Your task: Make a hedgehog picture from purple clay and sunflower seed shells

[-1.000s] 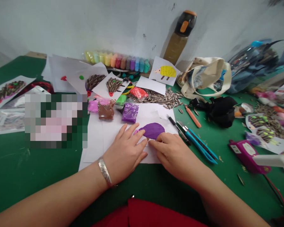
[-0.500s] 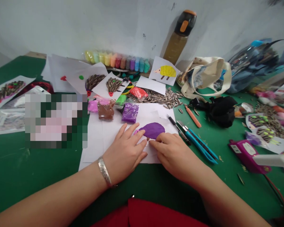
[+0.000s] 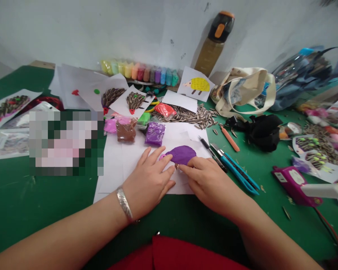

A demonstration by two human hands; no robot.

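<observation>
On white paper lies a flat purple clay oval with a pink clay piece at its left end. My left hand rests spread on the paper, fingertips beside the pink piece and the oval's lower left edge. It holds nothing. The index finger of my right hand is stretched out and touches a small brown clay bit below the oval. Its other fingers curl under and are partly hidden; no held thing shows in them.
Bagged purple clay and brown clay lie behind the hands. To the right are a black pen, a blue utility knife and an orange tool. Sunflower seeds are heaped farther back, near a tilted bottle.
My right hand has shifted slightly, and more of the brown clay bit shows by its index fingertip. The left hand stays in place.
</observation>
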